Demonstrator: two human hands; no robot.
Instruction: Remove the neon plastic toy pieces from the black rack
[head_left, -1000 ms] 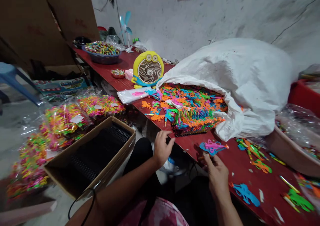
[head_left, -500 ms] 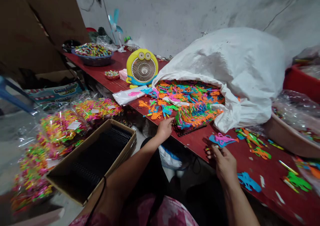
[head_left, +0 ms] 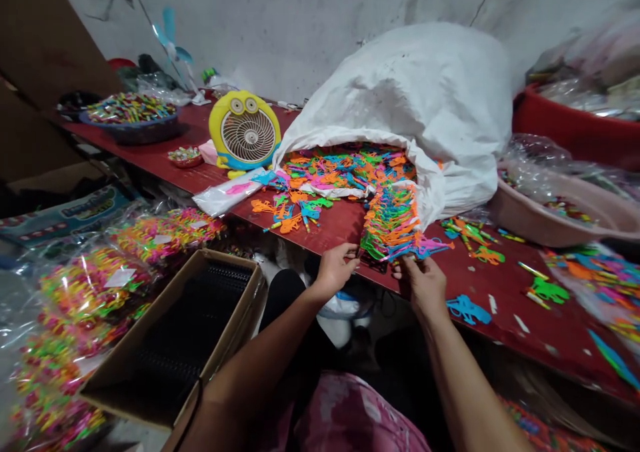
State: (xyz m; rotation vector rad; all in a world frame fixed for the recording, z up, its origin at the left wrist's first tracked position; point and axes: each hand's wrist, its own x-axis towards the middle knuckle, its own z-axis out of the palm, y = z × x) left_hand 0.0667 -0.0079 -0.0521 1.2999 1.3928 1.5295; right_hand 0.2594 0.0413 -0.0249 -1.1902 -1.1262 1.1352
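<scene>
A dense row of gun-shaped plastic toys (head_left: 391,220) in orange, green, blue and pink stands in a dark rack at the table's front edge. My left hand (head_left: 337,269) is closed at the rack's near left corner, thumb and fingers pinching its edge. At the near right end my right hand (head_left: 423,284) has its fingers closed on a pink and a blue toy (head_left: 431,245), which touch the row. Behind, a big white sack (head_left: 425,99) lies open with many similar toys spilling out. More loose toys (head_left: 290,212) lie left of the rack.
A yellow fan (head_left: 247,132) stands left of the sack. A pink basin (head_left: 565,205) and a red tub (head_left: 575,125) are at the right. On the floor at left are a carton (head_left: 250,302) of black racks and bagged toys (head_left: 95,279). Blue toys (head_left: 469,309) lie near the table edge.
My right hand has moved left and inward, bringing the pink and blue toys against the row's near end. The left hand stays at the rack's corner. The view has turned right.
</scene>
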